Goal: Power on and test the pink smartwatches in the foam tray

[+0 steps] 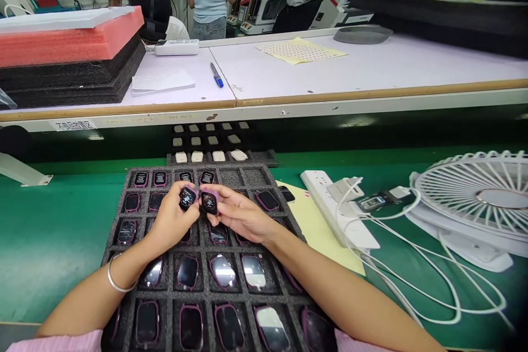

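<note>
Above a dark foam tray [165, 302], my left hand [171, 217] is closed on a smartwatch body [187, 198] with a purple case and a lit screen. Close beside it, my right hand [241, 212] grips a second purple smartwatch body [209, 202], its screen lit too. The two watches are held side by side, screens facing me; whether they touch I cannot tell. Beneath my hands, many tray pockets hold more purple watch bodies, such as a dark-screened watch [187, 272]. Two watches in the back row, one being a watch [160, 178], show white text. My hands and forearms hide some pockets.
Right of the tray lie a white power strip [330, 203], tangled white cables [449, 286] and a white fan [495, 198]. Behind, a raised shelf [256, 80] bears foam sheets [70, 66], paper and a blue pen [216, 75]. Several people are beyond it.
</note>
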Tool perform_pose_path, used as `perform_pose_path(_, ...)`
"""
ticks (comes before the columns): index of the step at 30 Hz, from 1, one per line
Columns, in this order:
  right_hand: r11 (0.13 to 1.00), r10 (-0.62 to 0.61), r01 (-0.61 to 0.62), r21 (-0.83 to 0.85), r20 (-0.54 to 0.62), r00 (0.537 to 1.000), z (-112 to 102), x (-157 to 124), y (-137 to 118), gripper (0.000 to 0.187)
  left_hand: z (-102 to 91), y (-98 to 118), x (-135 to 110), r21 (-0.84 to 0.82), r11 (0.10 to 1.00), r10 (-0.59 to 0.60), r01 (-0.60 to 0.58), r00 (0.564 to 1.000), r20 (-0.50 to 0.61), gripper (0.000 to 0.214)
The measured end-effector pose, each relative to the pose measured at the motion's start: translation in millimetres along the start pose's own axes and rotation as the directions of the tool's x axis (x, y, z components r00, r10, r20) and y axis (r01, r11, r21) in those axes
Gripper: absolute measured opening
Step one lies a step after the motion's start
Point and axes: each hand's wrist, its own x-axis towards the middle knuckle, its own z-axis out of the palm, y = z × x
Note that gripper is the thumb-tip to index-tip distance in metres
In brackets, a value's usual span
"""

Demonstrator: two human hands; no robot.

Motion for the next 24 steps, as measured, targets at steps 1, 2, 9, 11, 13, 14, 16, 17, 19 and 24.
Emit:
perform_pose_path(1, 1.0, -0.002, 0.002, -0.001, -0.002, 1.0, 0.0, 0.0, -0.2, 0.044, -0.2, 0.4, 0.0, 0.003, 1.0, 0.001, -0.001, 1.0, -0.002, 0.028)
perform_pose_path(2, 1.0, -0.003, 0.003, 0.0, -0.004, 1.0, 0.1, 0.0, -0.5, 0.044, -0.3, 0.6, 0.0, 0.006, 1.0, 0.003, -0.003, 1.0, -0.008, 0.028)
perform_pose_path(9, 1.0, -0.008, 0.008, 0.011, -0.011, 1.0, 1.3, -0.6, -2.4, 0.045, -1.0, -0.6, 0.2, 0.01, 1.0, 0.011, -0.011, 1.0, -0.024, 0.031)
perform_pose_path(11, 1.0, -0.011, 0.011, 0.017, -0.007, 1.0, 1.2, -0.6, -2.6, 0.044, -1.1, -0.2, -0.1, 0.017, 1.0, 0.012, -0.012, 1.0, -0.014, 0.031)
perform_pose_path(13, 1.0, -0.019, 0.019, 0.02, -0.009, 1.0, 0.9, -0.4, -2.8, 0.043, -1.0, 1.0, -0.2, 0.015, 1.0, 0.011, -0.011, 1.0, -0.013, 0.031)
perform_pose_path(14, 0.999, -0.024, 0.024, 0.021, -0.012, 1.0, 0.8, -0.3, -3.0, 0.043, -1.0, 1.7, -0.2, 0.01, 1.0, 0.01, -0.01, 1.0, -0.016, 0.031)
perform_pose_path(16, 0.999, -0.03, 0.031, 0.024, -0.019, 0.999, 0.6, -0.2, -3.4, 0.043, -0.8, 2.9, 0.0, -0.004, 1.0, 0.011, -0.011, 1.0, -0.027, 0.031)
perform_pose_path(17, 0.999, -0.029, 0.03, 0.024, -0.023, 0.999, 0.6, -0.2, -3.7, 0.044, -0.8, 3.3, 0.2, -0.009, 1.0, 0.011, -0.012, 0.999, -0.03, 0.031)
perform_pose_path(19, 0.999, -0.024, 0.025, 0.024, -0.025, 0.999, 0.7, -0.3, -4.0, 0.044, -0.8, 3.2, 0.4, -0.011, 1.0, 0.01, -0.01, 0.999, -0.031, 0.032)
perform_pose_path(24, 1.0, -0.026, 0.026, 0.008, -0.014, 1.0, 2.1, -1.2, -4.0, 0.044, -1.6, 2.2, 0.1, 0.002, 1.0, -0.011, 0.011, 1.0, -0.014, 0.032)
